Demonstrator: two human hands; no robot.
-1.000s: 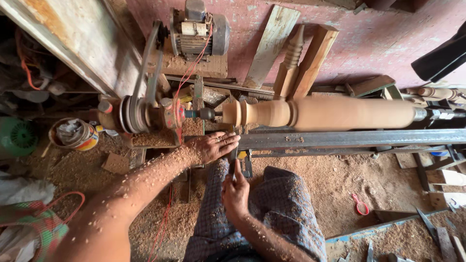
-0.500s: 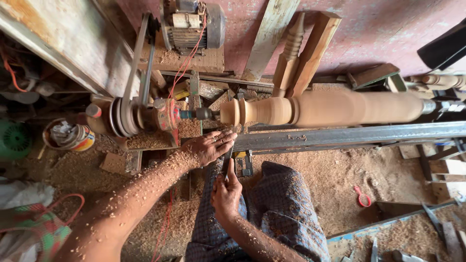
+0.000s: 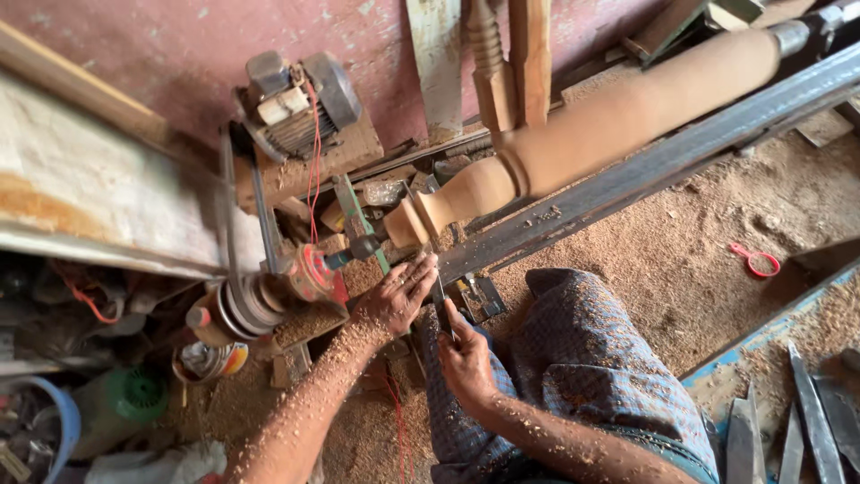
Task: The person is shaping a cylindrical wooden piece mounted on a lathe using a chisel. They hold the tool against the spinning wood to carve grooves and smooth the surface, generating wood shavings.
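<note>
A head-worn camera looks down at a wood lathe on a sawdust-covered floor. At far left a belt pulley point(image 3: 242, 309) sits under an electric motor point(image 3: 300, 103) mounted against the pink wall. Next to the right, the left hand point(image 3: 399, 296), dusted with shavings, lies palm down with fingers loosely curled over the front of a turning chisel point(image 3: 439, 291), pressing it near the metal rail point(image 3: 645, 170). Just below and to the right, the right hand point(image 3: 466, 363) is closed around the chisel's handle end, close to the person's lap. The chisel tip points up at the narrow, rounded end of the turned wooden spindle point(image 3: 591, 130), which runs diagonally up to the right, just above both hands. To cut well here, it seems wise to keep the left hand bearing down firmly for support while the right steers gently. At far right, spare chisels point(image 3: 806, 421) lie on a blue board.
</note>
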